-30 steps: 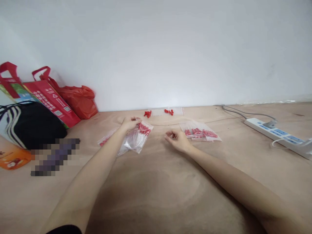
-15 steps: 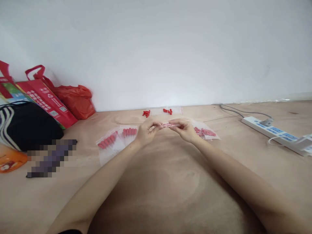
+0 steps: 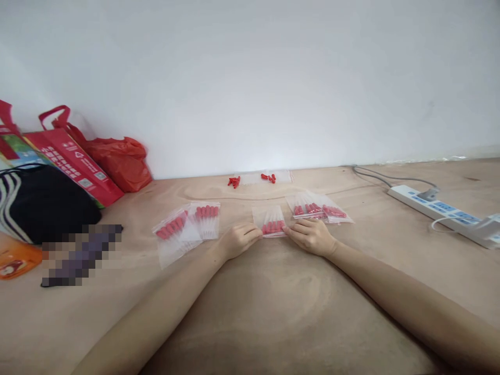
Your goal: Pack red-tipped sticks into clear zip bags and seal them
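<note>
A small clear zip bag (image 3: 269,214) of droppers with red rubber bulbs (image 3: 273,227) lies flat on the table between my hands, its bulb end toward me. My left hand (image 3: 241,239) is closed at the bag's near left corner, fingers pressed together. At the near right corner, my right hand (image 3: 310,237) pinches the bag in the same way. Just behind my right hand lie several overlapping filled bags (image 3: 324,208). To the left of my left hand, more filled bags (image 3: 187,224) are fanned out, with red bulbs at their far ends.
By the wall are loose red bulbs (image 3: 234,182) and a clear bag (image 3: 284,177) with more bulbs on it. A power strip (image 3: 441,211) with plugs stands at right. Red bags (image 3: 121,159), a black bag (image 3: 47,203) and a blurred dark item (image 3: 84,255) occupy the left.
Both hands have come down and nearer to me. The bag, held raised and seen edge-on before, now lies flat on the table between them.
</note>
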{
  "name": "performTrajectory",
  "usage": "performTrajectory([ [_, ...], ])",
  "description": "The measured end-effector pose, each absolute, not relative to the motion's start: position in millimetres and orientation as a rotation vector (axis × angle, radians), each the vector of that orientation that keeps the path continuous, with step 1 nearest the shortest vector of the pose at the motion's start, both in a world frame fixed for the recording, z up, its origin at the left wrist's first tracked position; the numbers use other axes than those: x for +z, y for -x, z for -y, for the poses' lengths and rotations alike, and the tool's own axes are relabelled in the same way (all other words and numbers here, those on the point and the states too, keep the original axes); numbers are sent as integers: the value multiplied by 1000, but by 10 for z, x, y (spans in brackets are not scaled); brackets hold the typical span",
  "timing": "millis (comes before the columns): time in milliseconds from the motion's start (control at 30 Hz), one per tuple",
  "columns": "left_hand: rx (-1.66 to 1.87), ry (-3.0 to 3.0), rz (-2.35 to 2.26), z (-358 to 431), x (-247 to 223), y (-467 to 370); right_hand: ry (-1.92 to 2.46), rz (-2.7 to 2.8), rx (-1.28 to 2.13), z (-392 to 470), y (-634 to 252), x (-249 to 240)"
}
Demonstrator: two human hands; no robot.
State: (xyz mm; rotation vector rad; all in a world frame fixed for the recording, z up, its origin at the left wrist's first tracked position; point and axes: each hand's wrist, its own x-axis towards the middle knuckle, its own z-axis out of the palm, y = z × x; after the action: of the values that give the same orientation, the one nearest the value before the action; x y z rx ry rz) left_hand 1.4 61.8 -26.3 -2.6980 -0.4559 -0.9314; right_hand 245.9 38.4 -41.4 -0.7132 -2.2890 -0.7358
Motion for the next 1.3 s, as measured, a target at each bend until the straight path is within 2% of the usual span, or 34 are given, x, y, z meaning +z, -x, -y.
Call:
performTrajectory([
  [333, -929, 2606, 522, -647, -284, 25, 733, 2276, -806, -403, -2457, -406],
  [700, -1059, 2553, 518, -636, -280, -156, 863, 2275, -616, -379, -2352, -391],
  [933, -973, 2546, 377, -593, -255, -311, 855, 2260, -530, -342, -2188, -390],
  [1300, -972, 2476, 274, -580, -214, -299, 780, 2232, -691, -328, -2159, -377],
])
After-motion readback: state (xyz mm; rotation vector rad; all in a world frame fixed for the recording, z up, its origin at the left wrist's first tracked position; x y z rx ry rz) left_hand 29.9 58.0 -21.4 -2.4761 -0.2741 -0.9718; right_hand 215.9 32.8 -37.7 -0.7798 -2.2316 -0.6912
